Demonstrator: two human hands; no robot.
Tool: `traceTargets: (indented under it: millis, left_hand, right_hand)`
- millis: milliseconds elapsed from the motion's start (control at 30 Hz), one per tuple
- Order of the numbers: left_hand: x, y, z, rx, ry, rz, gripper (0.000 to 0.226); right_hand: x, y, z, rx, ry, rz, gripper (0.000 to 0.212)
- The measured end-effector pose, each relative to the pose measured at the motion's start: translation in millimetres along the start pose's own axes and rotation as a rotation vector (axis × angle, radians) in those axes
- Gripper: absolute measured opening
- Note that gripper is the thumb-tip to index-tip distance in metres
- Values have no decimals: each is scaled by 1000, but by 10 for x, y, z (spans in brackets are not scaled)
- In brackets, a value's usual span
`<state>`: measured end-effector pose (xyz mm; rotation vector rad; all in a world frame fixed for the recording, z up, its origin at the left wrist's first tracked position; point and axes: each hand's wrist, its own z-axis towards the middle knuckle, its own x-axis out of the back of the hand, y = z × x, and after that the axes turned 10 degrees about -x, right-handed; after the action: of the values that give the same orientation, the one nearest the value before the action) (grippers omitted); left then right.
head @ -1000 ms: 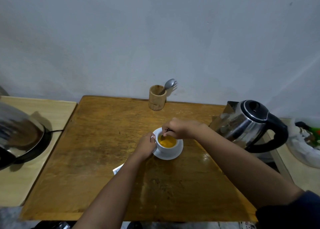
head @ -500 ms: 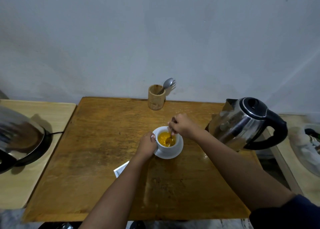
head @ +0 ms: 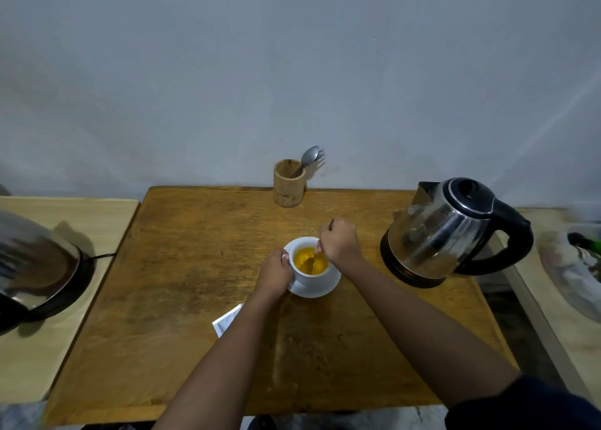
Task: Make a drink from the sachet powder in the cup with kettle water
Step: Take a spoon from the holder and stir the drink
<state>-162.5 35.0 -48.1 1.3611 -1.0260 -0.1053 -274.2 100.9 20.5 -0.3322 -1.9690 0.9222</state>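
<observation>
A white cup (head: 309, 275) full of orange-yellow drink stands on a white saucer (head: 320, 288) in the middle of the wooden table (head: 182, 293). My left hand (head: 274, 275) grips the cup's left side at the handle. My right hand (head: 340, 246) hovers over the cup's right rim, closed on a spoon (head: 313, 262) whose bowl dips into the drink. The steel kettle (head: 448, 231) with a black lid and handle stands to the right of the cup. A white sachet (head: 227, 320) lies partly hidden under my left forearm.
A wooden holder (head: 288, 183) with a spoon and fork stands at the table's back edge by the wall. A metal pot lid on a black cooker (head: 35, 273) sits on the pale table at left. A bagged bundle (head: 575, 267) lies at far right.
My right hand has shifted from the cup's top left toward its right rim, carrying the spoon round in the drink. My left hand has stayed on the cup.
</observation>
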Motion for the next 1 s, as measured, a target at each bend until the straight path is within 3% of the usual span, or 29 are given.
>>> traceTargets:
  millis: [300, 600, 800, 1000]
  left_hand:
    - [32, -6, -26, -25, -26, -11, 26]
    - [32, -25, -35, -62, -16, -6, 27]
    - [38, -51, -36, -72, -29, -5, 26]
    - [45, -37, -37, -54, -43, -17, 27]
  right_hand:
    - [12, 86, -106, 163, 47, -74, 27]
    - [-1, 237, -93, 185, 25, 51, 26]
    - [26, 240, -89, 217, -130, 104, 27]
    - [265, 241, -15, 149, -301, -48, 26]
